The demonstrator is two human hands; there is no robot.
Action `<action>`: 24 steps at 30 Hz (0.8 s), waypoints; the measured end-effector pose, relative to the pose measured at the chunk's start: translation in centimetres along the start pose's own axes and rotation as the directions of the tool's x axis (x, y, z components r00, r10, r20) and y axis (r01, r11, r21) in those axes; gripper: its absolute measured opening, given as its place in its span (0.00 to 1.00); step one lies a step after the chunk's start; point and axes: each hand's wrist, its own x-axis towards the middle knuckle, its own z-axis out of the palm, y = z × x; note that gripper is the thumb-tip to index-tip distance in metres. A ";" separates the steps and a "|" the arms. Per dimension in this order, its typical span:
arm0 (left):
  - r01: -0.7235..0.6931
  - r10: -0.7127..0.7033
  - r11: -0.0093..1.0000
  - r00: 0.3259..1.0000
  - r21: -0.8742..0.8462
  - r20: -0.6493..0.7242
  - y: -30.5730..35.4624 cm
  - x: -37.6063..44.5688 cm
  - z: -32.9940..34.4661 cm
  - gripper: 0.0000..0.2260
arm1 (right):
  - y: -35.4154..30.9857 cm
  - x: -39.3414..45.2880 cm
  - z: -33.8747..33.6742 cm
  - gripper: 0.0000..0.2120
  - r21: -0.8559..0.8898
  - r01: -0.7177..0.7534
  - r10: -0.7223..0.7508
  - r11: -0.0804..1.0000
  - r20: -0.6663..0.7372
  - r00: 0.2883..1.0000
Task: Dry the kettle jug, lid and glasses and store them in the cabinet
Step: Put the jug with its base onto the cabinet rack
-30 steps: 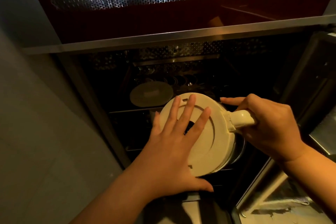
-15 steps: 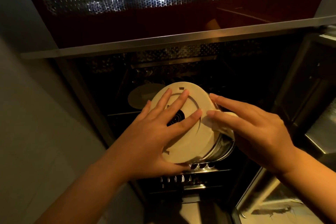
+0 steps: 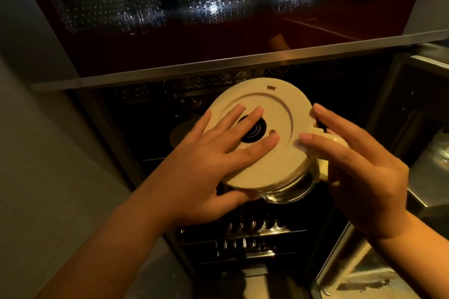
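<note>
Showing its base, kettle jug (image 3: pixel 274 109) lies under left hand (image 3: pixel 206 160), against right hand (image 3: pixel 359 172).

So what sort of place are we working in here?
Most likely a home kitchen, at an open dish cabinet: slotted wire racks inside, a perforated metal shelf above, and an upturned kettle jug held at its opening.

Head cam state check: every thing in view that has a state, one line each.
kettle jug: upside down, tilted, base toward the camera, held between both hands at the cabinet opening.
left hand: fingers straight, pressed flat on the jug's base.
right hand: fingers straight, touching the base rim over the handle.
cabinet: open, dark inside.
disc: lying behind the jug, mostly hidden; possibly the lid.
</note>
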 end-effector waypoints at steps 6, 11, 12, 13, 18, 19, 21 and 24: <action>0.010 -0.010 0.999 1.000 -0.035 0.014 -0.3 1.3 -0.3 0.28 | 0.1 -0.1 1.2 0.12 0.005 -0.117 0.117 0.993 -0.115 0.986; 0.052 -0.047 0.995 0.997 -0.084 0.065 -0.3 2.5 0.0 0.26 | 0.1 -0.2 1.9 0.11 0.038 -0.205 0.208 0.978 -0.136 0.969; 0.054 -0.048 0.994 0.997 -0.098 0.063 -0.3 2.7 0.1 0.26 | 0.2 -0.3 2.0 0.11 0.036 -0.220 0.223 0.975 -0.130 0.966; 0.052 -0.046 0.992 0.997 -0.113 0.056 -0.3 2.9 0.2 0.25 | 0.3 -0.3 2.0 0.12 0.036 -0.234 0.237 0.972 -0.129 0.963; 0.013 -0.013 0.995 1.000 -0.104 0.002 0.2 3.1 1.0 0.30 | 0.4 -0.9 2.1 0.17 0.026 -0.292 0.293 0.956 -0.129 0.947; 0.014 -0.015 0.996 1.000 -0.093 -0.003 0.4 3.2 1.1 0.33 | 0.4 -0.9 2.1 0.17 0.036 -0.305 0.307 0.952 -0.130 0.943; 0.025 -0.027 0.997 0.999 -0.071 -0.026 0.8 3.5 1.2 0.36 | 0.1 -1.0 2.1 0.16 0.072 -0.339 0.346 0.938 -0.142 0.927; 0.053 -0.056 0.998 0.995 -0.030 -0.083 1.2 4.7 1.5 0.39 | -0.1 -0.7 2.4 0.20 0.118 -0.421 0.436 0.899 -0.159 0.886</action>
